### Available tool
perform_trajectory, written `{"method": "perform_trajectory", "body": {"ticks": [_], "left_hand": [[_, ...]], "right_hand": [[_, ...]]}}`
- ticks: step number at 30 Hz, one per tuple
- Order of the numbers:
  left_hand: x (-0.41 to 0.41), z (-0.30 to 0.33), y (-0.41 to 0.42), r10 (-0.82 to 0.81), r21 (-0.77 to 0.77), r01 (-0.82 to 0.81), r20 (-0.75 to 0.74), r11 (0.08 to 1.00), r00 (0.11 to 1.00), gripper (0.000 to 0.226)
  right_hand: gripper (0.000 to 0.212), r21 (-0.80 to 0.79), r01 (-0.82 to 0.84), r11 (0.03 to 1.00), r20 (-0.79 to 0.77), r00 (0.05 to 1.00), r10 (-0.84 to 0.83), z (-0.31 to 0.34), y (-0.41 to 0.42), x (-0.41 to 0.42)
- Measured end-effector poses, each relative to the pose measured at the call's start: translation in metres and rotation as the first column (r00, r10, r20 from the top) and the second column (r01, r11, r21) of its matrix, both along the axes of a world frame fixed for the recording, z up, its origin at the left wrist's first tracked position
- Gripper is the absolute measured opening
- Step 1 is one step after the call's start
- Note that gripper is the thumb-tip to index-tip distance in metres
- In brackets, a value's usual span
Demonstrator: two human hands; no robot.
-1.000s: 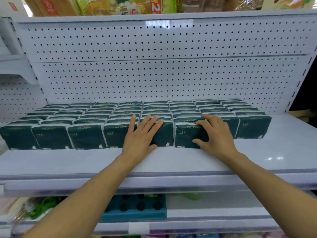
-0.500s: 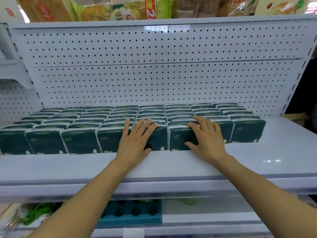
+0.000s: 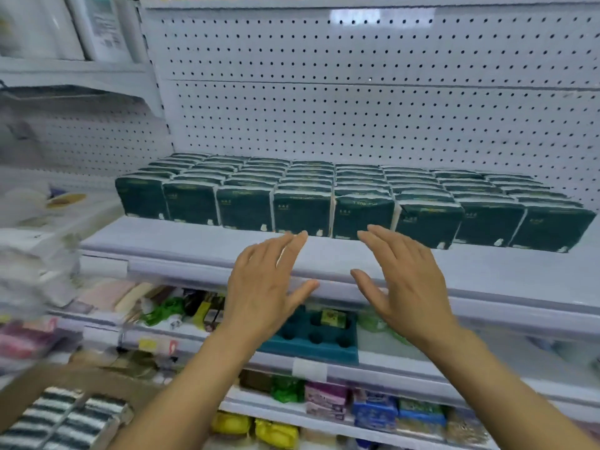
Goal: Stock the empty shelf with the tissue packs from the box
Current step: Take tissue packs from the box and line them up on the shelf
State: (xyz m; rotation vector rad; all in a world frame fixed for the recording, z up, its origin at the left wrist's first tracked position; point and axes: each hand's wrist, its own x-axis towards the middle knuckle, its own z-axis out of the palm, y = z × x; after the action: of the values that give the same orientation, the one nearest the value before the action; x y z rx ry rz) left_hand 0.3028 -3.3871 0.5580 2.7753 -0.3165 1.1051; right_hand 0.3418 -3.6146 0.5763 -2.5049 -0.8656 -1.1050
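Dark green tissue packs (image 3: 357, 203) stand in several tight rows on the white shelf (image 3: 201, 245), filling its back from left to right. My left hand (image 3: 266, 284) hovers in front of the shelf edge with straight fingers and holds nothing. My right hand (image 3: 402, 280) hovers beside it, fingers straight, also holding nothing. Both hands are off the packs, fingertips pointing at the front row. At the bottom left, a cardboard box (image 3: 61, 414) holds more packs seen from above.
A white pegboard wall (image 3: 357, 108) backs the shelf. Below it, a teal tray with round holes (image 3: 311, 339) and assorted small goods fill the lower shelves. Blurred white packages (image 3: 35, 254) sit on the neighbouring shelf at the left.
Both hands have left the front-row packs and pulled back toward me. The view has swung left and down, bringing the box into sight.
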Motion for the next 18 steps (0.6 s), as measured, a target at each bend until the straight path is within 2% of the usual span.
{"method": "perform_trajectory", "body": {"ticks": [5,10,14,18], "left_hand": [[-0.076,-0.035,0.097,0.045,0.062,-0.042,-0.044,0.997,0.998,0.060],[-0.155,-0.077,0.209,0.136,0.055,-0.127,-0.198,0.990,0.971,0.057],[-0.211,-0.113,0.296,0.258,0.070,-0.250,-0.357,0.966,0.898,0.056],[-0.250,-0.162,0.361,0.329,0.025,-0.374,-0.533,0.927,0.780,0.049]], "right_hand": [[0.045,-0.001,-0.116,0.993,-0.073,0.991,0.116,-0.037,0.094,-0.056],[0.045,-0.039,-0.220,0.975,-0.226,0.952,0.206,-0.089,0.212,-0.110],[0.038,-0.055,-0.298,0.953,-0.397,0.882,0.253,-0.132,0.295,-0.146],[0.036,-0.102,-0.335,0.937,-0.570,0.792,0.221,-0.176,0.351,-0.167]]}}
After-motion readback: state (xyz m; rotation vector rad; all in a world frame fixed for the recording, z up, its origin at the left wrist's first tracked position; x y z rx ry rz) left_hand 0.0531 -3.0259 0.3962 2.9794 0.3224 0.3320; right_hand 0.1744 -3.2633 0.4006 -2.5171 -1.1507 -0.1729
